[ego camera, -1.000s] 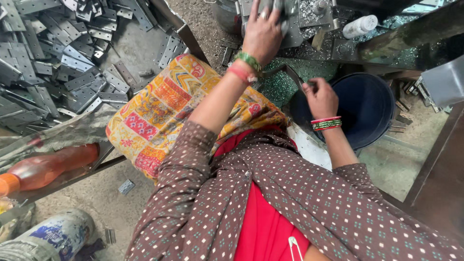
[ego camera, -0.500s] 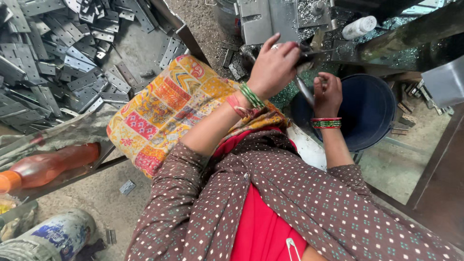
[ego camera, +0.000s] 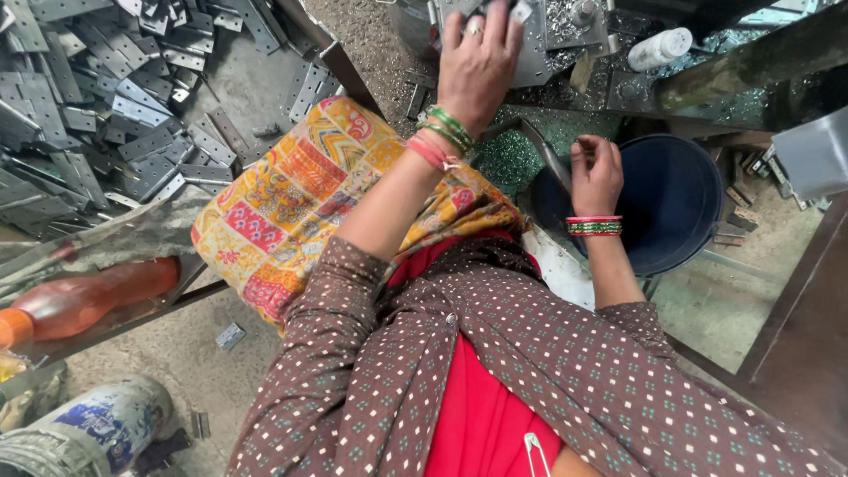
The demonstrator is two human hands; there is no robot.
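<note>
My left hand reaches up to the grey press machine at the top and lies over a small flat metal plate, fingers curled on it. My right hand is closed around a slanted metal lever just above the rim of a dark blue bucket. Both wrists carry red and green bangles. A patterned yellow and red cloth covers my lap under the left arm.
A heap of several grey metal plates fills the tray at the upper left. An orange bottle lies at the left edge, a painted can below it. A white bottle lies by the machine. Green metal shavings are scattered beside the bucket.
My left hand drew back from the machine toward the right hand half a second ago, then went up to the machine again. The right hand stayed on the lever.
</note>
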